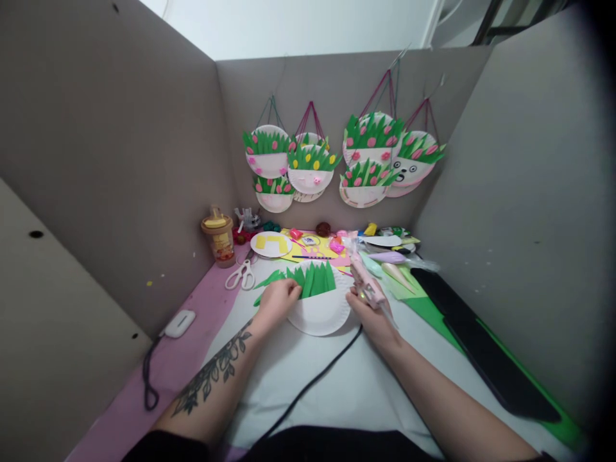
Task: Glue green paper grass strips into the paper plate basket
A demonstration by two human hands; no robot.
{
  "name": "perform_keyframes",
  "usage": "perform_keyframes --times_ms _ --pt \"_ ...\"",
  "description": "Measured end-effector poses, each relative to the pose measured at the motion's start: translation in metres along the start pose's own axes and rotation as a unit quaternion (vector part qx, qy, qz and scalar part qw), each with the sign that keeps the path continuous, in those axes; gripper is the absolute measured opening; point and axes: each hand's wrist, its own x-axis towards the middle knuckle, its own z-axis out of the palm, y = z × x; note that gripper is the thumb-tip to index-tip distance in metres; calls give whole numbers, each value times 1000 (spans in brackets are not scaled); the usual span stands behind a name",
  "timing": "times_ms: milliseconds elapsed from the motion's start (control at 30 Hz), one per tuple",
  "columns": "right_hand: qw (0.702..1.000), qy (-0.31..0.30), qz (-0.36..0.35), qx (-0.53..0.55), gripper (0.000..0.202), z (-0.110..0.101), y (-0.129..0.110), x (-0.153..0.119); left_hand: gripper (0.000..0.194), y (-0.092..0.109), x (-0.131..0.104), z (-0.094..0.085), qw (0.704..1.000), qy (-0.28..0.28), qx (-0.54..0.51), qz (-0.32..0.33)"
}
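A white paper plate [320,319] lies on the covered table, its lower half a plain white pocket with green paper grass blades [317,279] standing up behind it. My left hand [280,298] is closed in a pinch at the left end of the blades, over the pocket's edge, on a green paper leaf mostly hidden by the fingers. Loose green paper leaves [270,280] lie just beyond that hand. My right hand [373,314], at the plate's right edge, is wrapped round a pink hot glue gun [366,282], its nozzle pointing away from me.
White scissors [241,274] and a lidded cup [219,240] stand left, near a white case [179,323]. A plate with yellow pieces [271,244] lies behind. A black cable [312,385] crosses in front. Long black object [481,340] lies right. Finished plate baskets [310,170] hang on the back panel.
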Motion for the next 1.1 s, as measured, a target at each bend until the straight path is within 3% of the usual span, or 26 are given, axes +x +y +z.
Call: perform_keyframes --times_ms 333,600,1100 --pt "1000 21 -10 3 41 2 2 0 26 -2 0 3 1000 10 -13 -12" --pt "1000 17 -5 8 44 2 1 0 25 2 0 2 999 21 18 30" --pt "999 19 -22 32 40 3 2 -1 22 6 2 4 998 39 33 30"
